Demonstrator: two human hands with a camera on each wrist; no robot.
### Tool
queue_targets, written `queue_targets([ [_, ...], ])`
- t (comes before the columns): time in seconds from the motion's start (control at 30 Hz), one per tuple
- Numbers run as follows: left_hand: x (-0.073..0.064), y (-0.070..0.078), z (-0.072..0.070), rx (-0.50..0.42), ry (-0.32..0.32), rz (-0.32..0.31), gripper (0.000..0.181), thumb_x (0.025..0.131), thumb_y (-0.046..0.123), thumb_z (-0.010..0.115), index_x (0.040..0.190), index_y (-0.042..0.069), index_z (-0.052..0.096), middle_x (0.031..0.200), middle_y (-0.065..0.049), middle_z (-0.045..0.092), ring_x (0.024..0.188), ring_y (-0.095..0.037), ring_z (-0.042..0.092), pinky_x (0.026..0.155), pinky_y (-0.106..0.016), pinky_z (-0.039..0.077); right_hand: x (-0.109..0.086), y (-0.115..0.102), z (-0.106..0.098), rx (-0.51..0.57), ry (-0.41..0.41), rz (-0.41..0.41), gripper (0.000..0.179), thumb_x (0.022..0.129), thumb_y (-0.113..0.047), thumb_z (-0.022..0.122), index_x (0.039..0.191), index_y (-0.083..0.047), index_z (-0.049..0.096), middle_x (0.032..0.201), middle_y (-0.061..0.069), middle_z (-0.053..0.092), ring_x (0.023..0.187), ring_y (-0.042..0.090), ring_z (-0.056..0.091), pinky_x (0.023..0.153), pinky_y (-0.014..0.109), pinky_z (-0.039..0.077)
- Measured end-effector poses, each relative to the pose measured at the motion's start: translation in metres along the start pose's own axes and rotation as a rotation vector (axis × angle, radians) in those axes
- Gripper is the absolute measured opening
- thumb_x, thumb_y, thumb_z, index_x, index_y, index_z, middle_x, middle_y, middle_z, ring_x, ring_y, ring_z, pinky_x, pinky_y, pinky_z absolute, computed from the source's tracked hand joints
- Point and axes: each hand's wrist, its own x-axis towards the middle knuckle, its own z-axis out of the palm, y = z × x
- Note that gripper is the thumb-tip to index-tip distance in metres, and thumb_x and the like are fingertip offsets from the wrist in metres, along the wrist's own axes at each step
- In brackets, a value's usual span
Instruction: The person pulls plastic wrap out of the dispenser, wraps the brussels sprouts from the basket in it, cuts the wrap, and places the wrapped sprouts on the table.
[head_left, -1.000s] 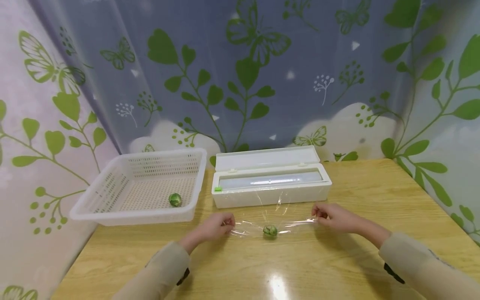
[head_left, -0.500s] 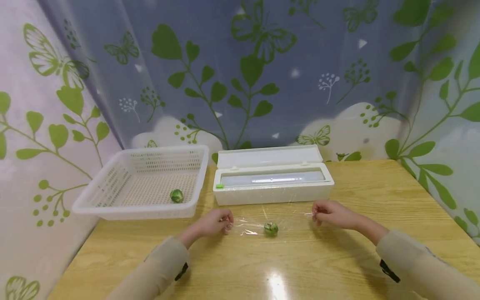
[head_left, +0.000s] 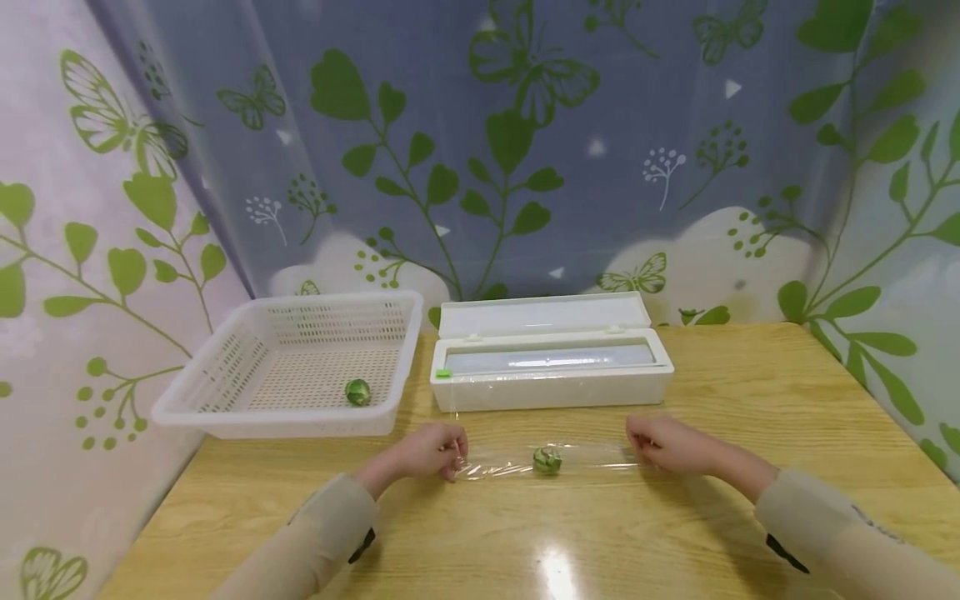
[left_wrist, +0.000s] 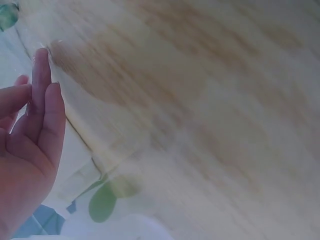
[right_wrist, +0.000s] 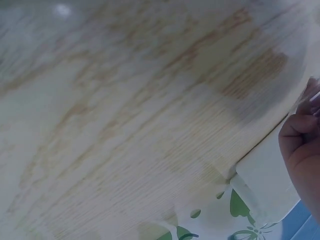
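A small green Brussels sprout [head_left: 547, 460] sits on the table, with clear plastic wrap [head_left: 502, 467] stretched across it. My left hand [head_left: 429, 451] pinches the left end of the wrap between thumb and fingers. At the other end my right hand [head_left: 672, 445] pinches the wrap with curled fingers. Behind the sprout stands a long white cling-film box [head_left: 551, 394], its lid [head_left: 543, 314] raised, a roll of film [head_left: 555, 358] inside. In the left wrist view the left thumb meets the fingers [left_wrist: 41, 75]. The right wrist view shows the right hand [right_wrist: 302, 142] at its edge.
Left of the film box is a white perforated basket [head_left: 277, 421] holding another Brussels sprout [head_left: 357, 392]. A green slider [head_left: 443, 373] sits at the box's left front edge. The wooden table [head_left: 420, 533] meets a patterned curtain [head_left: 360, 167] at the back.
Both hands have moved slightly with the wrap, the right one a little nearer the table's front. The wrap now lies lower and flatter around the sprout. The view has shifted slightly.
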Motion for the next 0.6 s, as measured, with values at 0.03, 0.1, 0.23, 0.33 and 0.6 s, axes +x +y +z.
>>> queue_targets([
  [0.03,0.0002,-0.0001,0.0000,0.031,0.000,0.007,0.013,0.083,-0.009,0.045,0.079,0.000,0.053,0.067,-0.005,0.057,0.059,-0.014,0.057,0.054,-0.026,0.048,-0.0002,0.0000,-0.0002,-0.007,-0.008,-0.010,0.022,0.082,0.013,0.041,0.075,-0.008,0.042,0.059,-0.006,0.044,0.049,0.000,0.039,0.043,0.020,0.036],
  [0.1,0.0011,0.0000,-0.0001,0.102,0.000,0.031,0.010,0.082,-0.005,0.049,0.079,0.002,0.054,0.066,-0.001,0.057,0.057,-0.009,0.053,0.053,-0.024,0.045,-0.0005,0.0005,-0.0007,-0.044,-0.010,-0.033,0.023,0.081,0.012,0.043,0.075,-0.010,0.046,0.061,-0.008,0.044,0.053,0.000,0.039,0.047,0.020,0.037],
  [0.23,0.0028,0.0002,0.0014,0.235,0.008,0.073,0.005,0.081,0.003,0.056,0.078,0.006,0.056,0.063,0.005,0.052,0.056,-0.005,0.045,0.053,-0.022,0.040,-0.0016,0.0023,0.0000,-0.108,-0.015,-0.042,0.017,0.081,0.006,0.050,0.076,-0.011,0.051,0.065,-0.012,0.041,0.059,0.000,0.037,0.051,0.019,0.035],
  [0.33,0.0024,0.0024,0.0014,0.260,0.020,0.061,0.005,0.079,0.002,0.056,0.077,0.007,0.055,0.062,0.005,0.051,0.055,-0.006,0.045,0.054,-0.023,0.041,-0.0009,0.0025,0.0018,-0.143,-0.011,-0.046,0.017,0.077,0.004,0.052,0.075,-0.012,0.051,0.063,-0.014,0.038,0.057,-0.001,0.035,0.050,0.019,0.034],
  [0.6,0.0033,0.0075,0.0012,0.357,0.044,-0.001,0.009,0.073,0.003,0.056,0.072,0.011,0.052,0.063,0.006,0.051,0.057,-0.008,0.046,0.053,-0.025,0.040,0.0049,-0.0018,0.0076,-0.300,-0.007,-0.040,0.017,0.071,0.003,0.057,0.073,-0.013,0.052,0.064,-0.011,0.042,0.058,0.003,0.037,0.051,0.021,0.035],
])
